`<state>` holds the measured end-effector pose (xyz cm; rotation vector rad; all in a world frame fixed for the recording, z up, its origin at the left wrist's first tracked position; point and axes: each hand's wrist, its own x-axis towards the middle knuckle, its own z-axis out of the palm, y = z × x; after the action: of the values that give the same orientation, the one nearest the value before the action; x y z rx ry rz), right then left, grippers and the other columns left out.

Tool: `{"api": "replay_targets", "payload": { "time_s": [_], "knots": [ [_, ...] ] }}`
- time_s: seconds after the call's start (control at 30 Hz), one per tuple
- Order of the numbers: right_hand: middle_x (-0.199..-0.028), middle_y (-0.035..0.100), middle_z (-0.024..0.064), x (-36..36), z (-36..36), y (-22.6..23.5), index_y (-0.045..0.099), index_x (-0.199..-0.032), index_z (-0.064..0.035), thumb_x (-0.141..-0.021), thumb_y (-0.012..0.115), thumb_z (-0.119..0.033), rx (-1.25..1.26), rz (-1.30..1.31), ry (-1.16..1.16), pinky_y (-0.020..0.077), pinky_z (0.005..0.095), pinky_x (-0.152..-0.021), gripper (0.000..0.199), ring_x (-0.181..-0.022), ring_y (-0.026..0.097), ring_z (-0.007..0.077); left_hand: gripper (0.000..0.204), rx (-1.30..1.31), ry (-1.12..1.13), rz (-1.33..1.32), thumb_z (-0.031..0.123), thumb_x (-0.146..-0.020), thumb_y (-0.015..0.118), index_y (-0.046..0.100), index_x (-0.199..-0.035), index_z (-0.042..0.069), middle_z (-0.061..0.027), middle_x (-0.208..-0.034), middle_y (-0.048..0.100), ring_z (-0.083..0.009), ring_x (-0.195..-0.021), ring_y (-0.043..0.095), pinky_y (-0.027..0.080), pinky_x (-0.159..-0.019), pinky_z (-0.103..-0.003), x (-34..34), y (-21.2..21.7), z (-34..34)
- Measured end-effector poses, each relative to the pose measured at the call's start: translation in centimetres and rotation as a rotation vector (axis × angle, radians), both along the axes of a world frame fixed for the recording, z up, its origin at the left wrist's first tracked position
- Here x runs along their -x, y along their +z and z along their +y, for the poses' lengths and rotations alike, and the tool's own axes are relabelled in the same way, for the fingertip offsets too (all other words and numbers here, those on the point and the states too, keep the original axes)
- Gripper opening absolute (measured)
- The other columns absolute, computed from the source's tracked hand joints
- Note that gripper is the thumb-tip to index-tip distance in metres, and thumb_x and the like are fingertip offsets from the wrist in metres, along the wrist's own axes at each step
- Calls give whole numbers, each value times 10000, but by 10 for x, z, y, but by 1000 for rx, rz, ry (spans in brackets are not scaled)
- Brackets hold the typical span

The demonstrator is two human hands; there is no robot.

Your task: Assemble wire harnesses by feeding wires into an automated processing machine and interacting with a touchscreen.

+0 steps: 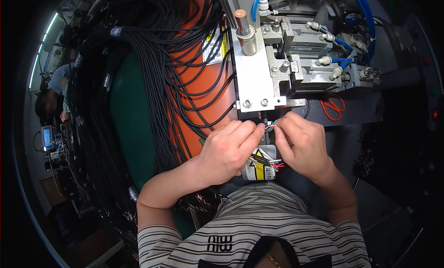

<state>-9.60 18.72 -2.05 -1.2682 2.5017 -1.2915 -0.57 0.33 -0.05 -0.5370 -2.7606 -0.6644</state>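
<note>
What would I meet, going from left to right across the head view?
Lit blue screen → thick bundle of black cables → left hand → thin coloured wires between the hands' fingertips → right hand → red loop handles.

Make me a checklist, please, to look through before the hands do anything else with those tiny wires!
1. Right hand pinching the thin coloured wires: ok.
2. Left hand gripping firmly: cannot tell; its own fingers hide that.
3. Both hands well away from the metal machine: not ok; they're close to its near end.
4. Red-handled tool apart from both hands: ok.
5. Wires untangled: cannot tell, too small.
</note>
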Motion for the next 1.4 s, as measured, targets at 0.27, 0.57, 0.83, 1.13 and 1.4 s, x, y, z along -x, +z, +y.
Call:
{"api": "replay_targets", "payload": {
  "time_s": [0.27,0.57,0.83,1.13,1.4],
  "knots": [
    [-751,604,108,-3,-2,5,635,-850,-2,-816,668,-13,-56,103,-10,465,363,-514,49,-567,597,287,470,124,-85,23,91,-696,656,654,-1153,-22,-58,-796,510,-197,-669,519,454,-536,-300,3,7,1],
    [-828,642,106,1,2,-7,649,-919,-11,-802,685,-8,32,59,-3,486,351,-512,122,-599,632,284,420,234,-83,-6,98,-734,627,644,-1133,-33,-57,-838,504,-193,-722,523,468,-602,-297,7,12,3],
    [-828,647,105,-2,-1,2,649,-945,-11,-790,697,-3,-41,197,9,494,346,-510,162,-582,629,283,453,219,-42,-54,123,-730,627,620,-1161,-14,-65,-894,517,-223,-783,542,463,-691,-330,7,12,3],
    [-766,639,94,13,3,-6,650,-972,-8,-788,703,3,-67,-224,83,431,270,-461,193,-517,587,159,341,-74,137,-75,-18,-669,669,668,-1010,-23,-118,-1018,599,-289,-968,593,465,-820,-370,-12,6,-18],
    [-854,661,56,-5,12,21,686,-962,8,-782,711,23,155,-555,119,391,205,-464,183,-546,545,43,306,117,280,56,-6,-694,666,659,-1000,-20,-107,-1001,582,-323,-994,559,426,-831,-440,-6,-3,-19]
  ]
}}
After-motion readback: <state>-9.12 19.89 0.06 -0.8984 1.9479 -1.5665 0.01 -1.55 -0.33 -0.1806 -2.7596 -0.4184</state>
